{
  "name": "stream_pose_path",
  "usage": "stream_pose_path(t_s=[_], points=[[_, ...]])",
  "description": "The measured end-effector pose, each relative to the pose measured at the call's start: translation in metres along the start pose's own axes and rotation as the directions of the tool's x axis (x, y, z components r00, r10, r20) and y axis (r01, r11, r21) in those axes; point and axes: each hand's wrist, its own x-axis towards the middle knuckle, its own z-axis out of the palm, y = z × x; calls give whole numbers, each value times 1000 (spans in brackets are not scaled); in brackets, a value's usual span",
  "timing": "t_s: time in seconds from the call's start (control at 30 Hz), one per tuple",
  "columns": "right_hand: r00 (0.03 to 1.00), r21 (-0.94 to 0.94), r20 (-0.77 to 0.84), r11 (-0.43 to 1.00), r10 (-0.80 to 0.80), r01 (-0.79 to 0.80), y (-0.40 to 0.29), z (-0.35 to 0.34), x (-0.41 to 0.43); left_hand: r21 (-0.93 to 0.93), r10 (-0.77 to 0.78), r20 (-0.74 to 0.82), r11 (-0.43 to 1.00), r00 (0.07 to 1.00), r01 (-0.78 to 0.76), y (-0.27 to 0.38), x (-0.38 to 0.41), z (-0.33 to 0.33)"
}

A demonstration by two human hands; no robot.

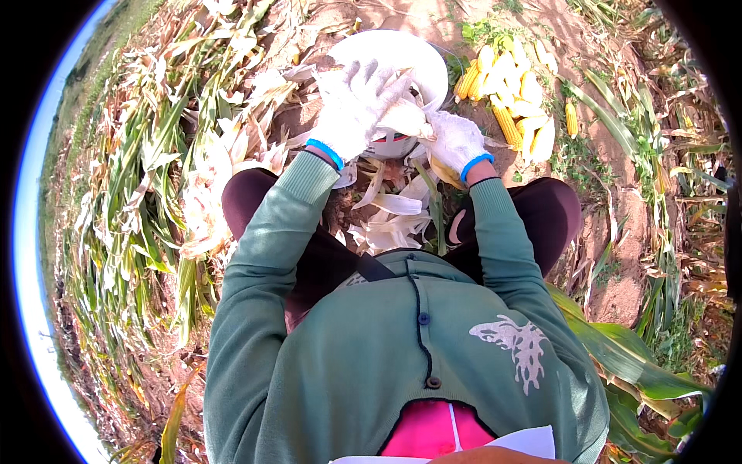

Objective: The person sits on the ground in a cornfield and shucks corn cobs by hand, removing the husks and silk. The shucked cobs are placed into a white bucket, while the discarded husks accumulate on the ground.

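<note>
Both my hands wear white knit gloves with blue cuffs. My left hand (362, 104) has its fingers spread over a pale corn husk; whether it grips the husk is unclear. My right hand (457, 139) is closed around the stem end of an ear of corn in its husk (406, 119), which lies between the hands. Just beyond and beneath them is a white round hat or lid-like object (400, 46), overexposed. Below the ear, part of a white container (388, 149) with a red edge shows.
Husked yellow corn ears (505, 120) are heaped on the soil at the upper right, with a single ear (571, 119) beside them. Dry husks and green stalks (168, 145) cover the ground at left. Loose husks (397, 217) lie between my legs, and green corn leaves (632, 371) at lower right.
</note>
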Motion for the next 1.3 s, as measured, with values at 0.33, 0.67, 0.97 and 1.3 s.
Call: stream_pose_path(t_s=[0.33,0.67,0.97,1.3], points=[[946,-293,-122,921,-301,256,-3,-27,19,-165,-130,407,963,904,213,-31,-17,7],[999,-356,-51,934,13,-31,3,-1,53,-191,-219,304,939,927,285,-22,-8,68],[912,-11,-209,932,352,-363,-17,-20,80,-446,-339,461,710,820,544,-7,8,62],[850,368,-391,906,353,-208,-35,-22,78,-834,-211,515,100,831,543,5,-5,36]])
